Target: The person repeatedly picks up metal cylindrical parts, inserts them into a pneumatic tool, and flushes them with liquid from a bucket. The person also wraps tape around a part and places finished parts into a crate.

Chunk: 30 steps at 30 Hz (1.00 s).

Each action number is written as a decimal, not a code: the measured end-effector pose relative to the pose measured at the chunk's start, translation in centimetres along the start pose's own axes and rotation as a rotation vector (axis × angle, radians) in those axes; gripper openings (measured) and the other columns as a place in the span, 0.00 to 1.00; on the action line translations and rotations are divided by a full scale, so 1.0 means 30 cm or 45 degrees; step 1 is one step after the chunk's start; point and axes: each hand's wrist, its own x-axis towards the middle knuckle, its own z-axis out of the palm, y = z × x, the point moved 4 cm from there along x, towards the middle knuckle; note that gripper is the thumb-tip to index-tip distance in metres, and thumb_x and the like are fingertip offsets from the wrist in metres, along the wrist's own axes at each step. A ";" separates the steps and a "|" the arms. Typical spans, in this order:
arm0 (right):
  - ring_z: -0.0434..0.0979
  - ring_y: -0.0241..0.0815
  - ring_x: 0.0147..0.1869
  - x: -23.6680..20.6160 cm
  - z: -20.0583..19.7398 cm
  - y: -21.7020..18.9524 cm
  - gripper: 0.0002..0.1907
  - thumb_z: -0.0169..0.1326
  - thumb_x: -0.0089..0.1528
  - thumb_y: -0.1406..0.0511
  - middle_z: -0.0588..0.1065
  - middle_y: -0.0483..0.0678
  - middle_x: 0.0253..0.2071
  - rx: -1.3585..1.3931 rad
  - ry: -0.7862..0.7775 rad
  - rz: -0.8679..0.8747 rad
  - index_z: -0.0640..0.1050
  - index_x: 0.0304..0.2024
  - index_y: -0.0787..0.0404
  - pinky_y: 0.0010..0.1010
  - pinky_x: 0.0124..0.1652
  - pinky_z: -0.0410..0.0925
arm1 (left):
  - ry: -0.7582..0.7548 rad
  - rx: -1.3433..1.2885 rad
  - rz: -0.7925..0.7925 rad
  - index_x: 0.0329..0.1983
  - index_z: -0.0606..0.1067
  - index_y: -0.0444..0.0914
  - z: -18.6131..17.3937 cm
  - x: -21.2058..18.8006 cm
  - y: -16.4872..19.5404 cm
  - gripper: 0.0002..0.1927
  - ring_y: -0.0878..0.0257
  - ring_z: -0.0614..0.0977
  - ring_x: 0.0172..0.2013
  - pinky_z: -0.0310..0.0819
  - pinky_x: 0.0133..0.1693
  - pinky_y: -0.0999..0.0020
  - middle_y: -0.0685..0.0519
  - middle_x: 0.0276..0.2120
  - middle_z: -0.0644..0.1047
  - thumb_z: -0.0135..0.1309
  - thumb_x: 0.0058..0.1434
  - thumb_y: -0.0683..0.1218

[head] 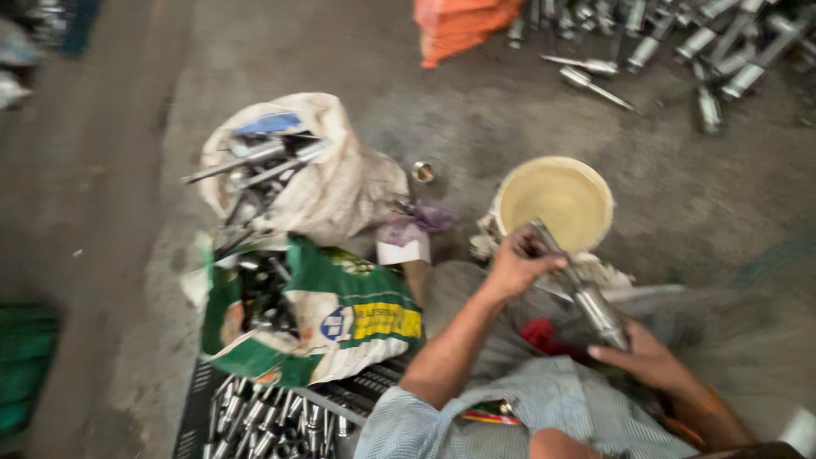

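A long metal rod part (586, 293) with a thicker shiny barrel is held in both my hands. My left hand (520, 263) grips its thin upper end, right at the rim of a cream plastic bucket (595, 189). My right hand (642, 353) closes around the thick lower end near my lap. A red cloth (544, 336) lies under the part. The picture is blurred by motion.
A beige sack (340, 178) and a green-and-white sack (340, 319) hold metal rods at the left. A black crate (200, 399) of similar parts stands at the bottom left. More rods (705, 51) and an orange sack (459, 25) lie on the concrete floor beyond.
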 end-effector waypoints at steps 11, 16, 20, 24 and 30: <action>0.67 0.39 0.63 -0.100 -0.044 -0.082 0.45 0.67 0.56 0.60 0.71 0.48 0.60 0.159 -0.040 -0.198 0.63 0.71 0.66 0.33 0.62 0.63 | -0.124 -0.538 -0.269 0.59 0.67 0.36 0.131 0.011 0.029 0.29 0.54 0.84 0.49 0.81 0.53 0.58 0.43 0.51 0.78 0.65 0.56 0.45; 0.70 0.37 0.56 -0.115 -0.053 -0.055 0.42 0.67 0.56 0.59 0.74 0.47 0.54 0.236 -0.107 -0.116 0.66 0.69 0.67 0.32 0.55 0.68 | -0.091 -0.193 -0.078 0.56 0.69 0.29 0.148 0.039 0.043 0.25 0.54 0.80 0.46 0.78 0.50 0.58 0.40 0.47 0.77 0.68 0.60 0.40; 0.71 0.36 0.58 -0.123 -0.080 -0.053 0.42 0.67 0.56 0.60 0.75 0.44 0.56 0.148 -0.096 -0.274 0.65 0.68 0.67 0.29 0.57 0.67 | -0.168 -0.337 -0.005 0.52 0.65 0.33 0.197 0.078 0.079 0.27 0.56 0.75 0.42 0.76 0.48 0.59 0.48 0.41 0.70 0.71 0.59 0.38; 0.69 0.34 0.56 -0.131 -0.108 -0.048 0.42 0.67 0.56 0.61 0.73 0.43 0.55 0.237 -0.093 -0.280 0.65 0.68 0.67 0.28 0.55 0.67 | -0.400 -0.503 -0.202 0.58 0.65 0.37 0.281 0.105 0.170 0.32 0.53 0.82 0.55 0.79 0.54 0.59 0.47 0.54 0.78 0.67 0.54 0.47; 0.70 0.35 0.56 -0.140 -0.134 -0.039 0.41 0.67 0.56 0.61 0.73 0.44 0.54 0.336 -0.128 -0.246 0.66 0.68 0.67 0.28 0.54 0.68 | -0.357 -0.034 -0.071 0.45 0.69 0.30 0.308 0.169 0.178 0.18 0.48 0.86 0.40 0.83 0.47 0.56 0.42 0.37 0.81 0.65 0.56 0.39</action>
